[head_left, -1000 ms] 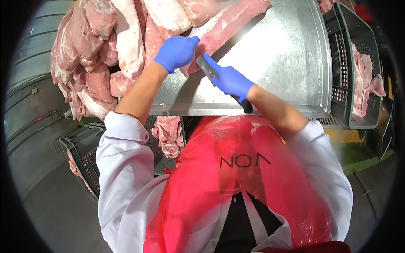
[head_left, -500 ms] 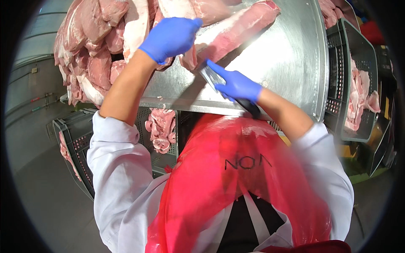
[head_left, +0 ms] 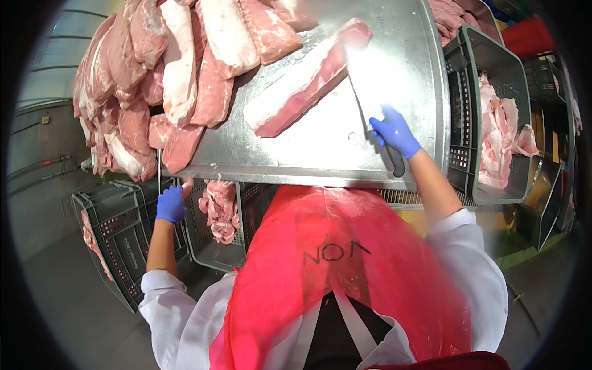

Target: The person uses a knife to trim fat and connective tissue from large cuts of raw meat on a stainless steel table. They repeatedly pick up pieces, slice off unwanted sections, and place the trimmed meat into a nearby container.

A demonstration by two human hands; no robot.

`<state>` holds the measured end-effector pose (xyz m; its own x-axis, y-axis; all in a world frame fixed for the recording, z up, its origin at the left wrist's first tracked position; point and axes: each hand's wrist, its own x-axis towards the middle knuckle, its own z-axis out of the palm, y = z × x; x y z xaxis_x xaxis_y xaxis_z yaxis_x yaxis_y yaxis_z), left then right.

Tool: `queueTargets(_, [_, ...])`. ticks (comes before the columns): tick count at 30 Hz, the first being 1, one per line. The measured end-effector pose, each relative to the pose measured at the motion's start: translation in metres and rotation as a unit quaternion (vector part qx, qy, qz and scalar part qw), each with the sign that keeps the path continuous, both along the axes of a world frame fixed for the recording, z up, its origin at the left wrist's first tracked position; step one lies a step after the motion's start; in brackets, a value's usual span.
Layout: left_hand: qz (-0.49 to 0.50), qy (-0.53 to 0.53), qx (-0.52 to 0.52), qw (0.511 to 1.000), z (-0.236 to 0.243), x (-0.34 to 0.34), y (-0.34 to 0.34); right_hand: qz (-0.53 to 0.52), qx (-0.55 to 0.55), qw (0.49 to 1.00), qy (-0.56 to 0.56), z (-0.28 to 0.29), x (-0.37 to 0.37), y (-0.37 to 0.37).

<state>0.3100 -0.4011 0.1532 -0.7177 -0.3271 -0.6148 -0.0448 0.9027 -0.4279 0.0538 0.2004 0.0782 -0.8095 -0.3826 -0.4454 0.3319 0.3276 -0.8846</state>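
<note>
A long pork slab (head_left: pixel 302 86) with a white fat edge lies slantwise on the steel table (head_left: pixel 320 154). My right hand (head_left: pixel 394 132), in a blue glove, grips the dark handle of a broad knife (head_left: pixel 367 86). Its blade points up the table, just right of the slab's far end. My left hand (head_left: pixel 171 205), also gloved, hangs below the table's front left edge, above grey crates. A small pink meat scrap (head_left: pixel 185 184) shows at its fingertips. A red apron covers my front.
A big pile of pork cuts (head_left: pixel 160 80) covers the table's left and far side. Below the front edge, a grey crate (head_left: pixel 209 250) holds meat pieces (head_left: pixel 220 209); another grey crate (head_left: pixel 111 234) stands further left. A crate (head_left: pixel 462 105) with meat (head_left: pixel 499 135) stands right.
My left hand has left the slab and dropped below the table's left edge. My right hand has carried the knife to the right, off the slab.
</note>
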Motion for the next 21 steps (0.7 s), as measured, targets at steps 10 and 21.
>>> queueTargets(10, [-0.076, 0.263, 0.333, 0.902, -0.071, -0.323, 0.293, -0.17, -0.007, 0.982, 0.08, -0.052, -0.048, 0.019])
queueTargets(21, [0.16, 0.575, 0.357, 0.718, -0.173, -0.212, 0.194, -0.045, 0.042, 0.988, 0.141, -0.047, -0.135, -0.09])
